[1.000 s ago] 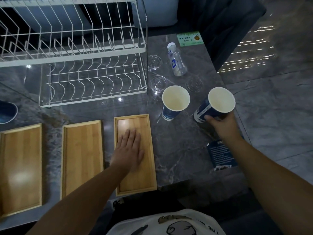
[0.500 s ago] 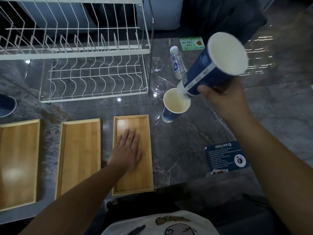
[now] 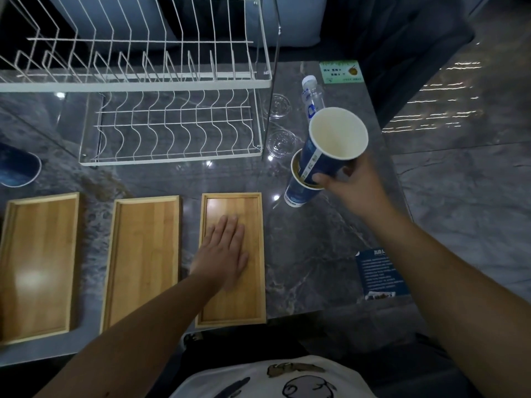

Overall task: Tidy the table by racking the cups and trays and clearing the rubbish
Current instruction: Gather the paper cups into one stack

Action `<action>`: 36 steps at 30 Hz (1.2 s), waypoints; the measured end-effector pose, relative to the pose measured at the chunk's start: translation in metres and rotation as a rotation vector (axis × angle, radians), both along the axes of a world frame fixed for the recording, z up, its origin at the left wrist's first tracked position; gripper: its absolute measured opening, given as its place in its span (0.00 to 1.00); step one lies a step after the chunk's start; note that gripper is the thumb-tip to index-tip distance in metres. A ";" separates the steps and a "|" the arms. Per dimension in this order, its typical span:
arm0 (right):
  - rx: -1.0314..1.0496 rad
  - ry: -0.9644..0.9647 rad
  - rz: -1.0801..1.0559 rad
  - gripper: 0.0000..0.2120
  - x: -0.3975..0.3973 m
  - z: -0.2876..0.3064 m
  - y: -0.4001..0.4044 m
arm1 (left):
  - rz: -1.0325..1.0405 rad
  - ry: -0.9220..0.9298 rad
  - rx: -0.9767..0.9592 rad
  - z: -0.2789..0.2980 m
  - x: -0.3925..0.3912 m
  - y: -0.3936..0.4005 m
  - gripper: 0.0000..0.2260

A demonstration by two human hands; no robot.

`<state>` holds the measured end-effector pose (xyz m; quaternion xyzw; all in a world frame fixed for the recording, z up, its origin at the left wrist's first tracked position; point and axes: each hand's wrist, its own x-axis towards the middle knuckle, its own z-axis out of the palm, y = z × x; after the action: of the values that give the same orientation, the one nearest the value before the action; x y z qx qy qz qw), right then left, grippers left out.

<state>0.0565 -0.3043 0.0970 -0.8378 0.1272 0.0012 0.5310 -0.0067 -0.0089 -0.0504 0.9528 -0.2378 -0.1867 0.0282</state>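
My right hand [image 3: 355, 188] grips a blue paper cup [image 3: 330, 145], tilted, its base inside the mouth of a second blue paper cup [image 3: 297, 191] that stands on the table. My left hand [image 3: 224, 254] lies flat, fingers together, on the rightmost of three wooden trays [image 3: 253, 282]. The middle tray [image 3: 143, 259] and the left tray [image 3: 37, 265] lie beside it. A white two-tier wire rack [image 3: 172, 130] stands at the back, with nothing in it.
A plastic water bottle [image 3: 311, 94] and two clear lids [image 3: 280, 143] lie right of the rack. A green card [image 3: 342, 71] sits at the far edge, a blue leaflet [image 3: 379, 277] at the near right edge, a blue bowl [image 3: 17, 168] at far left. The grey marble table ends just right of the cups.
My right hand lifted its cup off the table, carried it left, and lowered its base into the standing cup. My left hand stayed on the tray.
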 end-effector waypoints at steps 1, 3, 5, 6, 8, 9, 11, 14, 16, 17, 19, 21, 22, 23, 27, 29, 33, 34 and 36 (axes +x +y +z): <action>-0.003 0.011 -0.002 0.37 0.000 -0.002 0.000 | -0.001 -0.002 0.000 0.000 0.000 0.000 0.31; -0.004 0.015 0.009 0.38 0.000 -0.006 0.001 | 0.001 -0.005 -0.005 0.000 0.000 0.000 0.31; 0.001 0.019 0.029 0.37 -0.002 -0.009 0.001 | 0.002 -0.009 -0.008 0.000 -0.001 -0.001 0.31; 0.009 0.025 0.034 0.37 -0.003 -0.009 0.001 | 0.001 -0.011 -0.005 0.001 -0.001 -0.001 0.31; 0.026 0.033 0.032 0.37 -0.005 -0.011 0.002 | -0.001 -0.013 0.000 0.001 -0.001 -0.001 0.31; 0.037 0.036 0.031 0.37 -0.006 -0.012 0.002 | -0.003 -0.014 0.002 0.002 -0.001 -0.001 0.31; 0.059 0.043 0.031 0.38 -0.007 -0.013 0.004 | -0.006 -0.016 0.007 0.002 -0.001 -0.001 0.31; 0.116 0.058 0.029 0.41 -0.008 -0.016 0.005 | -0.010 -0.024 0.008 0.003 -0.001 -0.001 0.31; 0.132 0.088 0.048 0.44 -0.009 -0.019 0.004 | -0.011 -0.029 0.005 0.002 -0.001 -0.001 0.31; 0.127 0.098 0.065 0.45 -0.009 -0.021 0.003 | -0.010 -0.030 0.003 0.002 -0.001 -0.001 0.31; 0.116 0.110 0.078 0.49 -0.010 -0.026 0.001 | -0.009 -0.028 0.004 0.001 -0.001 -0.001 0.31; 0.118 0.115 0.083 0.52 -0.010 -0.031 0.000 | -0.013 -0.028 0.011 0.001 -0.001 -0.001 0.31; 0.124 0.119 0.090 0.52 -0.010 -0.034 0.000 | -0.014 -0.029 0.014 0.001 -0.001 -0.001 0.31; 0.133 0.125 0.094 0.51 -0.009 -0.037 0.000 | -0.013 -0.029 0.014 0.001 -0.001 -0.001 0.31; 0.163 0.125 0.046 0.46 -0.010 -0.047 0.000 | -0.009 -0.030 0.018 0.003 0.000 -0.002 0.31; 0.174 0.122 0.019 0.44 -0.011 -0.050 0.001 | -0.007 -0.026 0.020 0.004 0.000 -0.002 0.31; 0.187 0.125 -0.001 0.42 -0.009 -0.049 0.001 | -0.009 -0.023 0.020 0.007 0.002 -0.002 0.32; 0.192 0.124 -0.008 0.40 -0.009 -0.049 0.001 | -0.010 -0.020 0.019 0.008 0.002 -0.002 0.32; 0.199 0.119 -0.024 0.39 -0.010 -0.046 0.002 | -0.017 -0.008 0.019 0.011 0.003 -0.001 0.32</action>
<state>0.0470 -0.3025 0.0508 -0.7779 0.1678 0.0570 0.6029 -0.0033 -0.0098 -0.0391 0.9517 -0.2443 -0.1853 0.0168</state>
